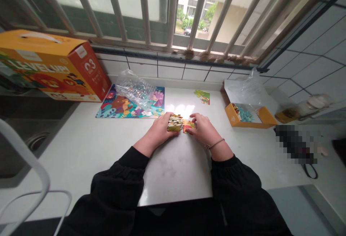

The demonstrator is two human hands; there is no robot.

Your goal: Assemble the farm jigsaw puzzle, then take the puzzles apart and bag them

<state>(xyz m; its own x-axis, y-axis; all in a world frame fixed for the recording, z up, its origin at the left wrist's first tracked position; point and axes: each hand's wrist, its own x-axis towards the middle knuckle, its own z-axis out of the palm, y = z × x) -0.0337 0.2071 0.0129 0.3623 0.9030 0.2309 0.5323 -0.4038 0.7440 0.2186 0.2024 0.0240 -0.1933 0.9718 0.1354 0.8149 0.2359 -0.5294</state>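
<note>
My left hand (161, 129) is wrapped round a stack of jigsaw puzzle pieces (175, 123), whose layered edges face up and to the right. Between the thumb and fingers of my right hand (201, 128) is a red and yellow puzzle piece (187, 125), right beside the stack; I cannot tell whether the two touch. Farther back on the white counter lies a green and yellow tree-patterned puzzle piece (203, 96), apart from both hands.
A colourful picture board (129, 111) under crumpled clear plastic (135, 88) lies back left, near a large orange box (78, 70). At right, an open orange box (238, 120) holds more pieces. A sink (35, 135) is far left; a glass jar (288, 114) stands far right.
</note>
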